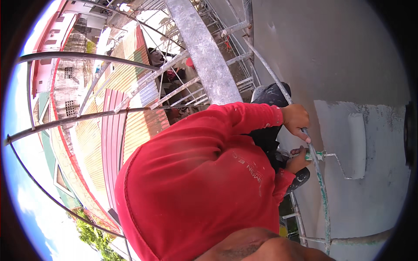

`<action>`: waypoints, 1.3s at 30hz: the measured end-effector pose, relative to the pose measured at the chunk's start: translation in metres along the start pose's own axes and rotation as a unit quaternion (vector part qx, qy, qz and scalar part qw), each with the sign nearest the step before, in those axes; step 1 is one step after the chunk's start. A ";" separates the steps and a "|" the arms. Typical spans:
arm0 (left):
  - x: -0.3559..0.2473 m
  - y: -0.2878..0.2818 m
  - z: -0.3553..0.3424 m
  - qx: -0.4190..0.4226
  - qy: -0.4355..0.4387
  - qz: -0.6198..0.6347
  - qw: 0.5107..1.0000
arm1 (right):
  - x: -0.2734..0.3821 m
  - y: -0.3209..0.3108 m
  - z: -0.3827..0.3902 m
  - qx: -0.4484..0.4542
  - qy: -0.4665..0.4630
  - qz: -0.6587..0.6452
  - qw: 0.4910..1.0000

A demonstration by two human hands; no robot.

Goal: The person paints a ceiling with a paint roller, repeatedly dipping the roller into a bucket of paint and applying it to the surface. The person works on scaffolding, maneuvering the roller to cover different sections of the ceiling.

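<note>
My left hand (296, 120), at the end of a red sleeve, grips a paint-spattered scaffold pipe (321, 187). Just below it, my right hand (298, 160) is wrapped round the green-marked handle of a paint roller (331, 154), partly behind the pipe. The white roller cover (357, 145) lies against the grey wall (322, 52), where a paler painted area meets darker surface. My red-clad torso fills the middle of the view, with my dark trousers (272, 93) beyond my left arm.
A speckled plank (202, 52) runs along the scaffold frame (174, 93) above my body. Curved rails (65, 119) cross the left side over corrugated roofs (115, 143) far below, with buildings and a tree behind. A red container (190, 63) sits lower down among dark, indistinct shapes.
</note>
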State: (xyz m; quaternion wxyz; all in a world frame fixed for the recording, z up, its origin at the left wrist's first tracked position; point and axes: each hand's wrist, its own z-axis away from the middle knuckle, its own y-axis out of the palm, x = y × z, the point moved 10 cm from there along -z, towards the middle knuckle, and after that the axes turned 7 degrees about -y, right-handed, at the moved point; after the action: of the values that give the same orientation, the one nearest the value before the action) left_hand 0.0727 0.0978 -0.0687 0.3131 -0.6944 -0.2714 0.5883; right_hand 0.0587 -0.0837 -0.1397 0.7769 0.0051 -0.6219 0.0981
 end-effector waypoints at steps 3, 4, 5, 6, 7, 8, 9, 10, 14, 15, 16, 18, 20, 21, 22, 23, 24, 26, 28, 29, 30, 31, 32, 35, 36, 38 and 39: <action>-0.003 -0.005 -0.001 -0.027 0.008 0.002 1.000 | -0.028 0.005 0.001 0.159 -0.165 0.195 0.954; -0.002 -0.003 -0.001 -0.023 0.004 0.001 1.000 | -0.014 0.017 0.015 0.203 -0.267 0.292 0.896; -0.001 -0.001 -0.002 -0.018 0.000 0.000 1.000 | -0.005 0.030 0.033 0.241 -0.362 0.382 0.815; -0.001 -0.002 -0.001 -0.021 0.000 -0.003 1.000 | -0.012 0.014 0.018 0.173 -0.224 0.259 0.924; -0.003 -0.001 -0.002 -0.019 0.008 -0.005 1.000 | -0.031 0.001 0.010 0.086 -0.073 0.122 0.986; -0.004 -0.001 -0.002 -0.017 0.017 -0.006 1.000 | -0.056 -0.004 0.014 -0.008 0.079 -0.023 0.997; -0.002 -0.002 -0.001 -0.026 0.019 -0.013 0.999 | -0.043 0.005 0.012 -0.006 0.068 -0.028 0.997; -0.003 -0.004 0.001 -0.039 0.026 -0.014 0.999 | -0.023 0.007 0.007 -0.009 0.051 -0.027 0.998; 0.000 -0.005 -0.006 0.014 0.016 0.007 1.000 | 0.026 0.002 -0.020 -0.043 -0.101 0.018 0.994; -0.004 -0.012 -0.005 -0.045 0.051 0.017 0.998 | 0.029 0.001 -0.023 -0.083 -0.110 -0.062 0.989; -0.004 -0.008 -0.007 -0.034 0.055 0.017 0.998 | 0.016 -0.001 -0.031 -0.100 -0.110 -0.085 0.985; -0.003 -0.002 -0.009 -0.011 0.051 0.013 0.999 | 0.001 -0.002 -0.031 -0.109 -0.098 -0.078 0.986; -0.005 -0.002 -0.012 0.009 0.043 0.008 0.999 | -0.011 -0.001 -0.028 -0.086 -0.095 -0.030 0.991; -0.005 -0.002 -0.011 0.008 0.040 0.008 0.999 | -0.014 0.009 -0.023 -0.061 -0.098 -0.015 0.993; -0.005 -0.002 -0.010 0.006 0.036 0.007 0.999 | -0.028 0.013 -0.019 -0.051 -0.047 -0.056 0.996; -0.005 -0.003 -0.010 0.003 0.032 0.006 0.999 | -0.043 0.017 -0.009 -0.047 0.010 -0.095 0.994; -0.005 -0.002 -0.009 0.006 0.034 0.011 0.999 | -0.054 0.021 -0.001 -0.036 0.040 -0.104 0.993; -0.004 0.000 -0.010 0.008 0.039 0.020 0.999 | -0.082 0.027 0.010 -0.011 0.095 -0.120 0.988; -0.004 0.000 -0.009 0.001 0.037 0.016 0.999 | -0.107 0.036 0.024 -0.015 0.181 -0.159 0.970; -0.003 0.000 -0.008 -0.003 0.037 0.014 0.999 | -0.116 0.040 0.029 -0.014 0.211 -0.164 0.964; -0.003 0.001 -0.008 0.004 0.029 0.010 1.000 | -0.123 0.042 0.034 -0.014 0.241 -0.167 0.956; -0.002 0.001 -0.008 0.010 0.021 0.006 1.000 | -0.127 0.045 0.038 -0.005 0.253 -0.175 0.951; -0.002 0.002 -0.008 0.017 0.014 0.003 1.000 | -0.131 0.047 0.041 0.005 0.266 -0.183 0.946; -0.003 0.001 -0.009 0.014 0.022 -0.004 1.000 | -0.142 0.049 0.044 0.000 0.294 -0.190 0.937; -0.003 0.001 -0.009 0.008 0.024 -0.003 1.000 | -0.145 0.049 0.044 -0.005 0.303 -0.191 0.934; -0.004 0.000 -0.009 -0.003 0.028 -0.002 1.000 | -0.145 0.049 0.044 -0.005 0.291 -0.189 0.938; -0.004 0.001 -0.010 -0.002 0.030 -0.001 1.000 | -0.143 0.049 0.042 -0.007 0.283 -0.191 0.940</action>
State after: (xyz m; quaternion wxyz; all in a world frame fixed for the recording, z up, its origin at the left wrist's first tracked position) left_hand 0.0823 0.0934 -0.0656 0.3202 -0.7123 -0.2642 0.5659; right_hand -0.0191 -0.0624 -0.2737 0.9250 0.0901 -0.3644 -0.0593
